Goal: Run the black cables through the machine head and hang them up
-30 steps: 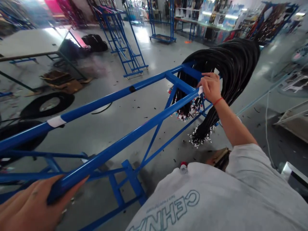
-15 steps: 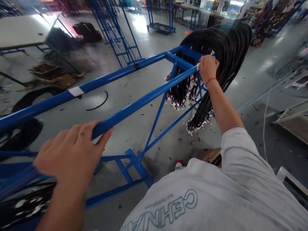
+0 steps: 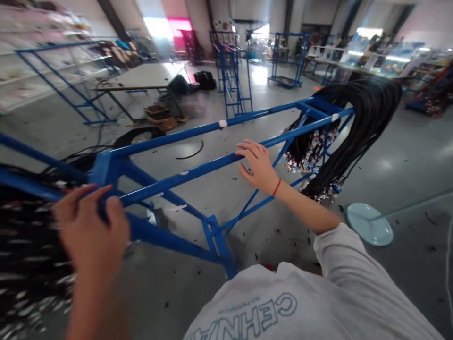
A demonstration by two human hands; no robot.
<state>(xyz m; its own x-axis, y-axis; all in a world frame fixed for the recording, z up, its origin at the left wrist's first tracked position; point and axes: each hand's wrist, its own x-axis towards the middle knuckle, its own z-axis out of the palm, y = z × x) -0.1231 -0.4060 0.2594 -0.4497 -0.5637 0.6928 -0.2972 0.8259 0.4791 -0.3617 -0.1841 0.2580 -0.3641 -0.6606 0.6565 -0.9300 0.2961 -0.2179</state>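
A long blue metal rack [image 3: 201, 167] with two parallel top rails stretches across in front of me. My left hand [image 3: 94, 231], slightly blurred, curls its fingers over the rack's left end, with the thumb on the near side. My right hand [image 3: 257, 165], a red string on its wrist, lies on the near rail, fingers stretched out and fingertips touching it, thumb below. Beyond it, a thick bundle of black cables [image 3: 368, 113] drapes over the rack's far end, small white and coloured connectors at the hanging ends. More black cables [image 3: 28, 245] hang at the left, smeared by motion.
A pale round base plate [image 3: 370, 224] with a pole stands on the floor at right. A white-topped table [image 3: 145, 75], cardboard box [image 3: 164, 122] and coiled black cable [image 3: 139, 137] are at left. Blue trolleys [image 3: 288, 80] stand farther back. Scraps litter the floor.
My view has lifted and swung left. My right hand has let go of the rail's far end and come back along it toward the middle. My left hand has moved to the left corner.
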